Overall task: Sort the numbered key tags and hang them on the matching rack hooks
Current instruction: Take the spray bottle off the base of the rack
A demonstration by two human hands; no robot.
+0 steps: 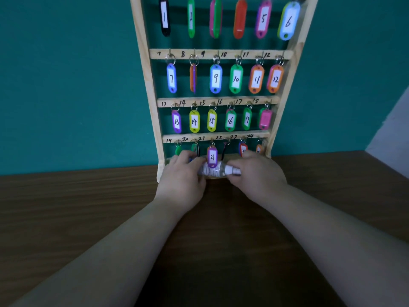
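Observation:
A wooden key rack (152, 107) with numbered rails leans against the teal wall, and coloured numbered tags hang on its hooks. The purple tag 21 (212, 156) hangs in the bottom row. Both my hands are at the rack's foot and hold a small clear bottle (213, 169) lying sideways. My left hand (183, 176) grips the bottle's body. My right hand (254, 173) grips its white cap end. The hands hide the lower parts of the bottom-row tags.
The rack stands on a dark wooden table (77, 207) that stretches toward me. Some tags hang edge-on, such as the orange one at hook 8 (193, 78), so their numbers are hidden. A pale wall shows at the far right (394, 129).

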